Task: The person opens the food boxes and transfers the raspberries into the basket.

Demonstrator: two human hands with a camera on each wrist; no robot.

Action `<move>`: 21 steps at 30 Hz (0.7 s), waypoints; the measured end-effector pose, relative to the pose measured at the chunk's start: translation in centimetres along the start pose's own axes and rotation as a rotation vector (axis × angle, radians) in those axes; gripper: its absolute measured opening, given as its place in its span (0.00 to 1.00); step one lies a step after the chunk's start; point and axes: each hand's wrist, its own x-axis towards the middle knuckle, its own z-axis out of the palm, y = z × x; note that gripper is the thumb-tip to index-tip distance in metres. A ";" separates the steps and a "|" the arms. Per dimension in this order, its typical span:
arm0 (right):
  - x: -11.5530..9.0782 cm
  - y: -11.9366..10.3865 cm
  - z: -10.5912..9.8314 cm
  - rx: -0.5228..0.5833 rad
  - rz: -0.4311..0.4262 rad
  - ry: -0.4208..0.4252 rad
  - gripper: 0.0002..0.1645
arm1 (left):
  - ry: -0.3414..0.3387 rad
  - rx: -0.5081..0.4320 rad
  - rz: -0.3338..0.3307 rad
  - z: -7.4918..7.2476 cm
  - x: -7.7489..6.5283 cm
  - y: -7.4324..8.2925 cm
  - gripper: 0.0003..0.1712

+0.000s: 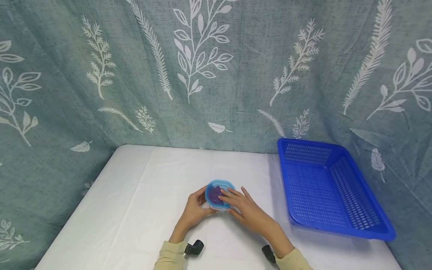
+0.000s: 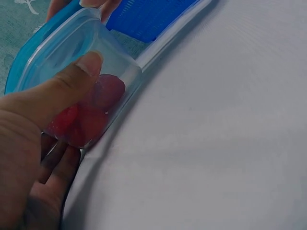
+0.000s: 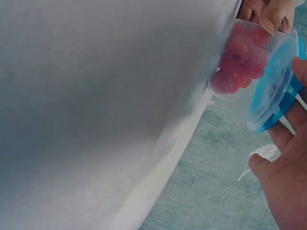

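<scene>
In the head view a small clear container with a blue lid (image 1: 225,184) is held above the white table. Red and purple pieces that look like berries (image 2: 108,93) show through its wall. My left hand (image 1: 195,210) grips the container from the left, thumb along its clear side and fingers under and behind it. My right hand (image 1: 249,212) lies over the lid's right part, fingers spread and mostly straight. In the right wrist view, its fingertips touch the blue lid (image 3: 287,103) near the rim.
A blue plastic basket (image 1: 287,180) with perforated walls stands at the table's right side. The white-covered table (image 1: 135,210) reaches back to a green leaf-patterned curtain (image 1: 243,123). Dark wrist-camera mounts (image 1: 194,248) sit by both sleeves.
</scene>
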 end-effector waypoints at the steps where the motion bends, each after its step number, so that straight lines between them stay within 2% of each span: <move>1: 0.0 0.0 0.0 -0.005 0.003 0.006 0.32 | 0.001 0.003 0.001 0.0 0.0 0.0 0.51; 6: -0.1 -0.1 -0.3 -0.016 0.021 0.048 0.31 | 0.009 0.024 0.003 0.1 0.0 0.0 0.51; 13: 0.1 -0.1 -0.2 -0.052 -0.027 0.125 0.28 | 0.009 0.025 0.002 0.1 0.0 0.2 0.52; 21: 0.7 -0.6 -0.2 -0.089 -0.036 0.182 0.25 | 0.021 0.024 0.003 0.3 -0.1 -0.1 0.52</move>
